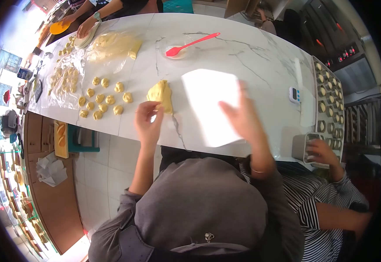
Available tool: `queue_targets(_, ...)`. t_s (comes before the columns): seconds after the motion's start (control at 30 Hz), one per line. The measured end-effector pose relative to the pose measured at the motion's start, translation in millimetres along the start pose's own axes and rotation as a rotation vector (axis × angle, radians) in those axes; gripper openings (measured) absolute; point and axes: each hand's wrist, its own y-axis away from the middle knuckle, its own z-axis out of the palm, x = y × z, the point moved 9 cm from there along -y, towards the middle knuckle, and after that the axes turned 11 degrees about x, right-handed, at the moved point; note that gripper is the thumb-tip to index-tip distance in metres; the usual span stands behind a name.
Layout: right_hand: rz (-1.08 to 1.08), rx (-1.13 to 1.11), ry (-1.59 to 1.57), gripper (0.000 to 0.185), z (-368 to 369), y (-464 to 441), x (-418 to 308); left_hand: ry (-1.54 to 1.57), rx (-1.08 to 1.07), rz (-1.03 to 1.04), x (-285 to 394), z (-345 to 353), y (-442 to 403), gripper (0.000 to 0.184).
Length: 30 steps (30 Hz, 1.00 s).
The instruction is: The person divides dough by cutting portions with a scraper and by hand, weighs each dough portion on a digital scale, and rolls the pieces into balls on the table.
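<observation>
Our left hand (147,120) has its fingers curled close together at the near edge of the yellow dough lump (159,94) on the marble worktop (273,113); we cannot tell whether they pinch it. Our blurred right hand (245,118), thumb and fingers spread, overlaps the white sheet (205,100), right of the lump. Small dough balls (110,99) lie to its left.

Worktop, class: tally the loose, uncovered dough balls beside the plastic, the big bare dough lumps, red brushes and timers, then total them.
Loose dough balls: 13
Big bare dough lump: 1
Red brush: 1
Timer: 1
Total: 16
</observation>
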Motion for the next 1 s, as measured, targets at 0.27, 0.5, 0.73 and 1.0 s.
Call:
queue_targets(0.27,0.138,0.679,0.164,0.051,-213,71,62,-0.018,-0.579,0.362,40,183,51,0.014)
queue_targets(0.5,0.247,0.671,0.224,0.054,-221,111,100,-0.414,-0.719,0.705,17,228,77,0.015)
queue_targets(0.73,0.299,0.693,0.138,0.054,-223,118,108,-0.352,-0.587,0.759,22,206,32,0.026)
queue_targets(1.0,0.238,0.652,0.014,0.054,-215,105,105,-0.504,-0.939,0.65,-1,237,30,0.015)
